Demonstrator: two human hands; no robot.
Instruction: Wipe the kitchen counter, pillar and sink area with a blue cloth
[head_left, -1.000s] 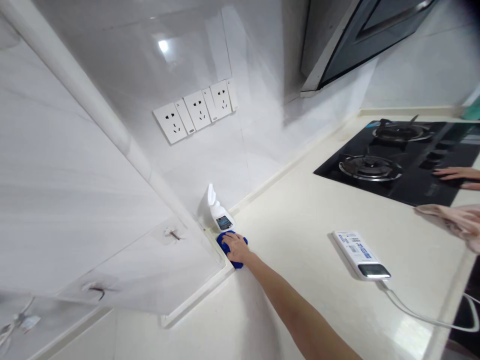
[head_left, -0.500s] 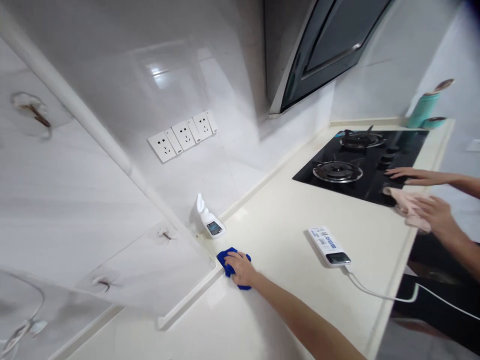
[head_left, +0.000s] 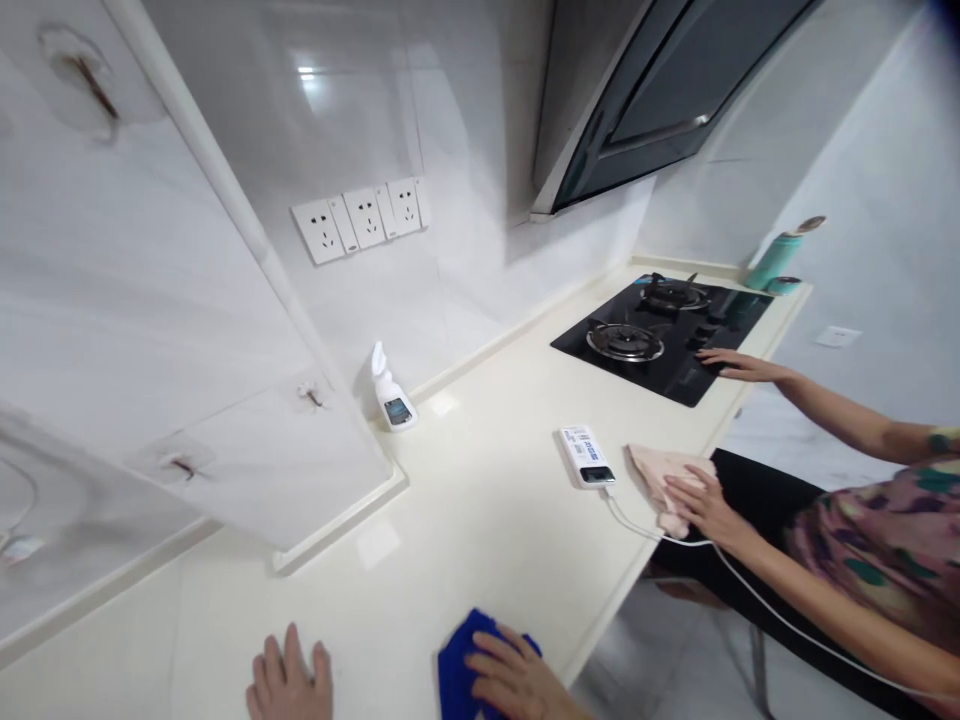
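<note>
"Fingers of the right hand lie loosely parted across the top of the blue cloth. Do they grip it?"

"I can't tell; the thumb is out of sight."

"And which way does the cloth lie from them?"

"Directly beneath, showing past the fingertips towards the left hand, with a bit poking out towards the open edge of the tabletop. Its long axis I can't judge, since the near end is cut off from view."

"So the right hand is nearer?"

"Yes, touching it. The left is apart from it, farther from that open edge, fingers spread, nothing seen in its grasp."

"Farther out?"

"A white gadget lies towards the stove, a spray bottle stands by the wall edge, and at the open edge another person's hand rests on a pink cloth."
</note>
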